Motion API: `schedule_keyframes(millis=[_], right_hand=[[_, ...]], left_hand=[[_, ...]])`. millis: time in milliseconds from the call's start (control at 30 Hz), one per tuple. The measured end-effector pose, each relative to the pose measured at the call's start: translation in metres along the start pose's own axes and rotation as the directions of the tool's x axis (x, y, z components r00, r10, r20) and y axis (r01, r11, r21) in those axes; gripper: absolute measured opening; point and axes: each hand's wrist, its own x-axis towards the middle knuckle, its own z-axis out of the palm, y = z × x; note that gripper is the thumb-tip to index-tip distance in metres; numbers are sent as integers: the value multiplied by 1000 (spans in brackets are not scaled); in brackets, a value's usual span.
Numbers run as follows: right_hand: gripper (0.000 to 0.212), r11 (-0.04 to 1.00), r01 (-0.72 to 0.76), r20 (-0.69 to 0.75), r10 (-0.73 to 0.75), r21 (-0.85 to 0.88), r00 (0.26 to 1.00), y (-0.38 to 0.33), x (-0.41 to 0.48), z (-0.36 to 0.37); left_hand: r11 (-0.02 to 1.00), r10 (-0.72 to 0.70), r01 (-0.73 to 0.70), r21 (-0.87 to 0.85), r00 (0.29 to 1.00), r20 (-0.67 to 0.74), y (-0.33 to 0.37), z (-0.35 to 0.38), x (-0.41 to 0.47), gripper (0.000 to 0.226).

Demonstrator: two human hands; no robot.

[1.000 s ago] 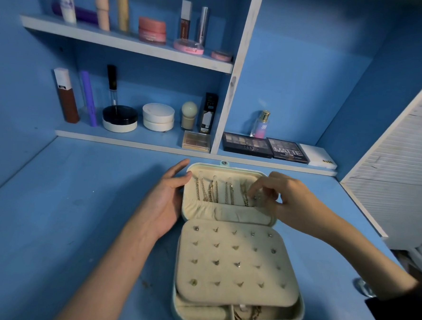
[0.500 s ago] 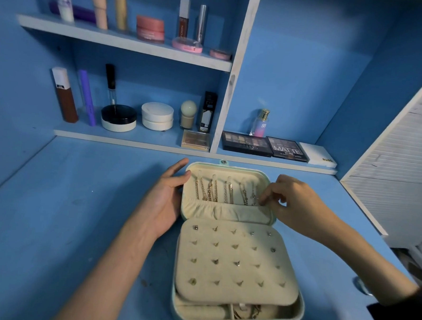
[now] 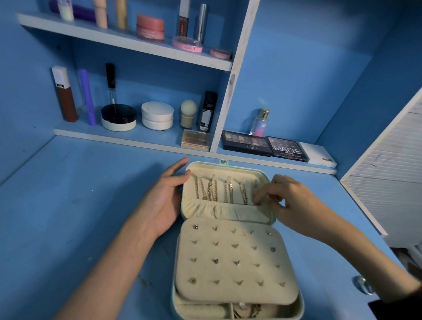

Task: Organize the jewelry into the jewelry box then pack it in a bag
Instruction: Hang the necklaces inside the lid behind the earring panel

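A pale green jewelry box lies open on the blue desk. Its cream lid lies flat behind it, with several gold chains hanging from hooks into a gathered pocket. A cream earring panel with several studs covers the base, and more gold jewelry shows in a front compartment. My left hand rests with straight fingers against the lid's left edge. My right hand has curled fingers pinching the rightmost chain at the lid's right side. No bag is in view.
Shelves behind the box carry cosmetics: round jars, tubes, a perfume bottle and flat eyeshadow palettes. A white slatted panel stands at the right. A small clear object lies on the desk by my right forearm.
My right hand has slid rightward along the lid, from the middle chains to its right edge. My left hand has stayed on the lid's left side.
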Motion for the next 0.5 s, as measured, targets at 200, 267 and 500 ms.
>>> schedule_keyframes(millis=[200,267,500], right_hand=[[27,998,38,-24,-37,43,999,-8,2,1],[30,995,81,-44,-79,55,996,-16,4,4],[38,976,219,-72,-218,8,973,-48,22,19]], left_hand=[[1000,7,-7,-6,1000,-1,0,1,0,44],[1000,11,-11,-6,1000,-2,0,1,0,44],[1000,22,-22,15,1000,-4,-1,0,0,42]])
